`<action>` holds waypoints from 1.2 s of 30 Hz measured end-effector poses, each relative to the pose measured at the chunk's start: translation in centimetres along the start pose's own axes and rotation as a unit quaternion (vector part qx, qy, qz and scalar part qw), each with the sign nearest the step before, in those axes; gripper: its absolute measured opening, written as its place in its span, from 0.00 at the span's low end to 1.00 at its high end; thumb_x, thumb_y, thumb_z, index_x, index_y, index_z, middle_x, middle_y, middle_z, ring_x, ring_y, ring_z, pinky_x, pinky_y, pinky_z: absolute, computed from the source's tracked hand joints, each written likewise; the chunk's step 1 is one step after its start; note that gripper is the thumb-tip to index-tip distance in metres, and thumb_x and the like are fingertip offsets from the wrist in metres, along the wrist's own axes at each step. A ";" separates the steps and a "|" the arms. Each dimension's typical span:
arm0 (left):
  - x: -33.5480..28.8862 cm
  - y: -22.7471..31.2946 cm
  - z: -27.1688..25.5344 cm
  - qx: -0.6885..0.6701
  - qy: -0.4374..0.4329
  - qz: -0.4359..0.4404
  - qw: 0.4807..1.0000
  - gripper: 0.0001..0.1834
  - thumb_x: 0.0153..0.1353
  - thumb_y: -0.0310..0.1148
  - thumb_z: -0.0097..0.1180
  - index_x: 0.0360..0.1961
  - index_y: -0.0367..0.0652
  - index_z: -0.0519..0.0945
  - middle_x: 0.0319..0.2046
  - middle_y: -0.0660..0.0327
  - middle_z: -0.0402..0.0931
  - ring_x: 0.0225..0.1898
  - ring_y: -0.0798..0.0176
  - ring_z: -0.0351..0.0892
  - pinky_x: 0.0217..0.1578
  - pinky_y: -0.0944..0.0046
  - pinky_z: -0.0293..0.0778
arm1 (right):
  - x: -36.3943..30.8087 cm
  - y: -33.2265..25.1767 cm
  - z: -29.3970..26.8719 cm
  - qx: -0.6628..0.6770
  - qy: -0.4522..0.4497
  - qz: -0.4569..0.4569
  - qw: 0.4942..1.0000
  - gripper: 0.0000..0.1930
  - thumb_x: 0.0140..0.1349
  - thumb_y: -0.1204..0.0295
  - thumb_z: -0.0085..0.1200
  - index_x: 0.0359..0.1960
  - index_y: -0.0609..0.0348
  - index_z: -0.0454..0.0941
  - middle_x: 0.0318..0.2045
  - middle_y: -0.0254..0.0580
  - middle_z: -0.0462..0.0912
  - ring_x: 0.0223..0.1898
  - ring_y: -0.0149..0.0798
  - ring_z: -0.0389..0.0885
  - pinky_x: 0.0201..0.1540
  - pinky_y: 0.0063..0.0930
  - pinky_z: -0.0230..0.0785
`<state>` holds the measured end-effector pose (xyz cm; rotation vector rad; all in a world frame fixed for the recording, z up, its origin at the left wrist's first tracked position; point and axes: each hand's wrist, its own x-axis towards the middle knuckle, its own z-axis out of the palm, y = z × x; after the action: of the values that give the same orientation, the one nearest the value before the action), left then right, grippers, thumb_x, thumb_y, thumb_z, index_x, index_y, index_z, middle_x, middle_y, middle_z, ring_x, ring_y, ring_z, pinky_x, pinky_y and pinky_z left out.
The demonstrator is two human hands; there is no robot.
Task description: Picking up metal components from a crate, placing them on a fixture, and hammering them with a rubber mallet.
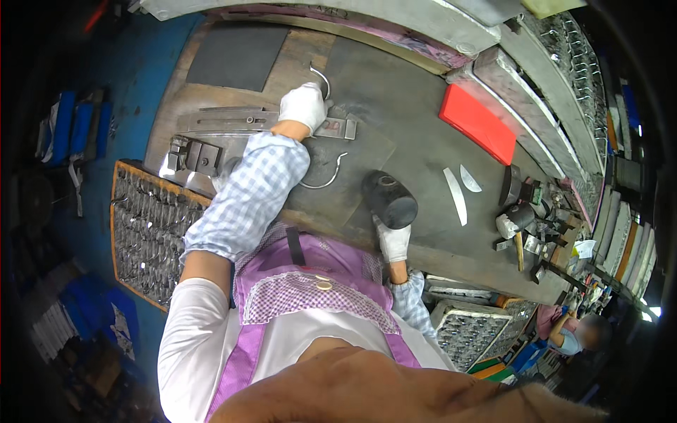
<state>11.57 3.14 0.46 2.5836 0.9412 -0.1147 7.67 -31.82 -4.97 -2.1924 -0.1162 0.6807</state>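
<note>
In a white glove, my left hand is closed at the near end of a thin, curved silver metal piece, which sticks out beyond my fingers. Just under and beside that hand lies a long flat steel fixture with a small metal block at its right end. My right hand, gloved too, grips a mallet with a large black head at the near side of the bench; its handle is mostly hidden. Between both hands, a second curved metal piece rests on the bench.
A steel clamp block sits left. A rack of many metal pieces stands beside the bench. To the right lie a red box, two pale blades, and another mallet among tools. Another person is at far right.
</note>
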 end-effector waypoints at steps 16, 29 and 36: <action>-11.6 -8.8 1.7 -0.383 0.009 0.200 0.902 0.11 0.61 0.26 0.55 0.45 0.42 0.80 0.38 0.52 0.81 0.39 0.52 0.82 0.40 0.60 0.77 | -0.8 -11.6 -3.6 -0.093 -0.016 -0.522 0.848 0.23 0.55 0.70 0.62 0.53 0.64 0.75 0.50 0.47 0.79 0.51 0.49 0.78 0.56 0.40 0.68; -10.0 -5.0 2.1 0.040 0.070 0.282 0.956 0.08 0.51 0.28 0.55 0.34 0.48 0.80 0.27 0.58 0.76 0.32 0.52 0.78 0.33 0.54 0.75 | -0.4 -1.9 0.0 0.067 0.001 -0.059 0.996 0.23 0.51 0.75 0.67 0.51 0.66 0.76 0.46 0.45 0.83 0.46 0.38 0.82 0.51 0.31 0.73; -11.8 -4.3 1.9 -0.037 0.103 0.285 0.952 0.06 0.51 0.28 0.55 0.30 0.50 0.81 0.26 0.60 0.75 0.30 0.55 0.78 0.29 0.55 0.75 | 0.2 -0.7 0.4 -0.020 0.009 -0.062 0.998 0.26 0.51 0.74 0.69 0.52 0.67 0.74 0.49 0.45 0.81 0.48 0.37 0.79 0.53 0.31 0.71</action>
<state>-0.13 -1.70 -0.31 2.7174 0.2204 0.3457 7.68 -30.99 -4.72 -2.2080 -0.2567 0.5928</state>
